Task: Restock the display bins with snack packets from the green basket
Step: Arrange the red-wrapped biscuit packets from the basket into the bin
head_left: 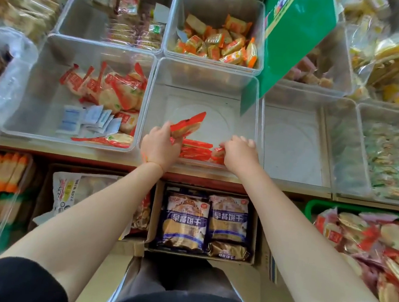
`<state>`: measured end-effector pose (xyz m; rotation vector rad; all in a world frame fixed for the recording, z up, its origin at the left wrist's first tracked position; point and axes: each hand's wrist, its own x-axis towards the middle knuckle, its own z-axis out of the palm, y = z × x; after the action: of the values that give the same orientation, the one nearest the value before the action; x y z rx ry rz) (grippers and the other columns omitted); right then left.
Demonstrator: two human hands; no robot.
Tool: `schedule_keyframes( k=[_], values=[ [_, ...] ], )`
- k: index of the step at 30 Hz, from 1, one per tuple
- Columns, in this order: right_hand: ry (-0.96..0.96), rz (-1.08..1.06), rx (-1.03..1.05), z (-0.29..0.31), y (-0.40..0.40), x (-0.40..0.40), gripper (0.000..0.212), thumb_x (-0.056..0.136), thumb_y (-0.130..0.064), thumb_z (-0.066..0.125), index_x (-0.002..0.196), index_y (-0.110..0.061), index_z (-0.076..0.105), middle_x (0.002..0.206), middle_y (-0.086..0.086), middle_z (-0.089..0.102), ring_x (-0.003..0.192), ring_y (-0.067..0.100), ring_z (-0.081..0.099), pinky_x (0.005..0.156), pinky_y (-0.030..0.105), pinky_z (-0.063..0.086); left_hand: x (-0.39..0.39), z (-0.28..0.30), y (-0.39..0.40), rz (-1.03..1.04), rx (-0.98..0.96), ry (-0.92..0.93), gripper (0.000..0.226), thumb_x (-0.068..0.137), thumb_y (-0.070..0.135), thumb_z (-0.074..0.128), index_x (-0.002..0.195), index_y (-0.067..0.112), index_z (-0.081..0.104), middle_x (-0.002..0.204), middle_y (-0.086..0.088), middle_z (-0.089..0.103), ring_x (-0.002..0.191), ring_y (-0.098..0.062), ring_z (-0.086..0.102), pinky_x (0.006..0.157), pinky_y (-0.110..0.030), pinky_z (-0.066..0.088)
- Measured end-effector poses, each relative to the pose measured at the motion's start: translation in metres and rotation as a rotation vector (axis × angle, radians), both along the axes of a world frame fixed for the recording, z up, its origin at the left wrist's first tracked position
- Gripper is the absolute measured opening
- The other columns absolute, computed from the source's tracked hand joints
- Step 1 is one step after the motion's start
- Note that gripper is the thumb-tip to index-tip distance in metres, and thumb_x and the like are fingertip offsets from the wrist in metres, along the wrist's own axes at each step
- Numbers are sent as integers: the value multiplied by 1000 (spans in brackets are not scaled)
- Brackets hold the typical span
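Both my hands reach into the clear middle bin on the shelf. My left hand grips a red snack packet, lifted and tilted above the bin floor. My right hand has its fingers curled round other red packets at the bin's near wall. A small row of red packets lies between the two hands. The green basket sits low at the right, heaped with red and pink cracker packets.
The bin to the left holds red cracker packets and blue sachets. Behind stands a bin of orange packets. A bare clear bin is to the right. A green sign hangs overhead. Cardboard boxes of bagged snacks sit below the shelf.
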<state>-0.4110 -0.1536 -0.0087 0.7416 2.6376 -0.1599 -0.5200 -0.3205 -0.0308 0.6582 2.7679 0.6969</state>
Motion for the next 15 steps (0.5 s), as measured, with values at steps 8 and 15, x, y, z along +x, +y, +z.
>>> schedule_keyframes(
  k=[8,15],
  values=[
    [-46,-168,-376,12,17,-14,59,98,-32,53,153,-22,32,153,8,40,137,31,41,109,44,39,-4,-3,5,-156,115,60,22,91,20,62,111,13,63,85,-18,65,83,-40,60,69,-42,48],
    [297,156,-278,34,5,-33,43,87,-32,66,129,-37,58,128,-9,59,126,20,45,104,43,33,-6,-13,22,-286,187,198,20,85,18,57,102,10,65,73,-8,68,75,-35,60,62,-38,44]
  ],
)
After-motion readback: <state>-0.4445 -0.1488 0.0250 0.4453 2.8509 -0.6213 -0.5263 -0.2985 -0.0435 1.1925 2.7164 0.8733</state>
